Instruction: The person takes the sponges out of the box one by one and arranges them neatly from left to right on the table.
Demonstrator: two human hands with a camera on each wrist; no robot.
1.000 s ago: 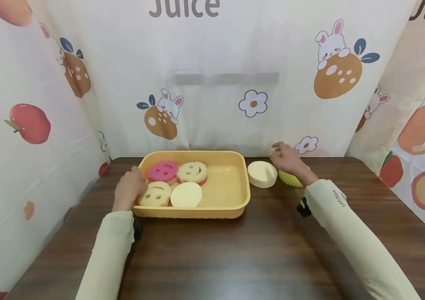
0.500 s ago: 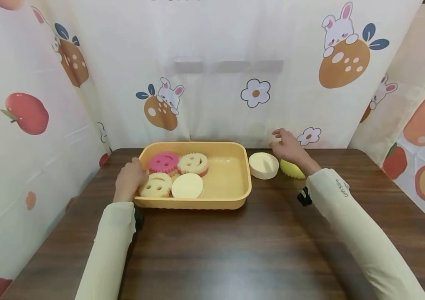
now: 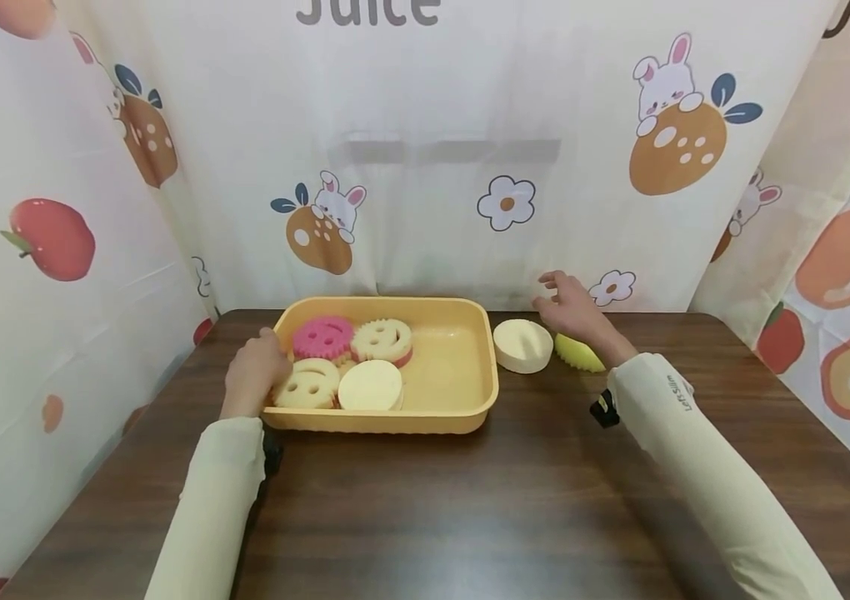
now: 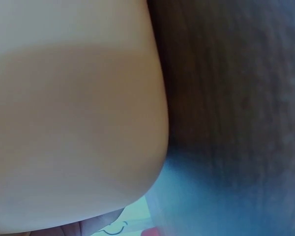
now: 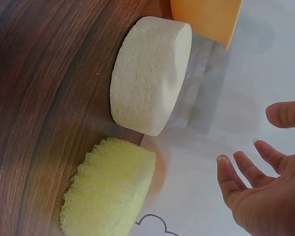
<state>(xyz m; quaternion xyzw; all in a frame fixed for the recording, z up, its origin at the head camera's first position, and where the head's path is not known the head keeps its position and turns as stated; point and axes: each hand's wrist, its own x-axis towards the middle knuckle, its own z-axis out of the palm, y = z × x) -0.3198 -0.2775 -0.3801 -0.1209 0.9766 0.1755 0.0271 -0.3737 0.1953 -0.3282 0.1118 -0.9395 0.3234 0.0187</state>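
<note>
My left hand grips the left wall of a yellow plastic tray; most of its fingers are hidden in the head view. In the left wrist view the tray's outer wall fills much of the frame. Over the back of the table my right hand hovers with loosely spread fingers and nothing in them. Below it lies a yellow scalloped sponge, partly covered by the hand in the head view. A round cream sponge lies between that sponge and the tray.
Inside the tray's left half sit a pink smiley sponge, two cream smiley sponges and a plain round cream sponge. The dark wooden table meets a printed cloth backdrop behind the tray.
The head view has tilted slightly down and back up. My right hand has lifted a little off to the left, showing more of the yellow sponge. The left hand stays at the tray.
</note>
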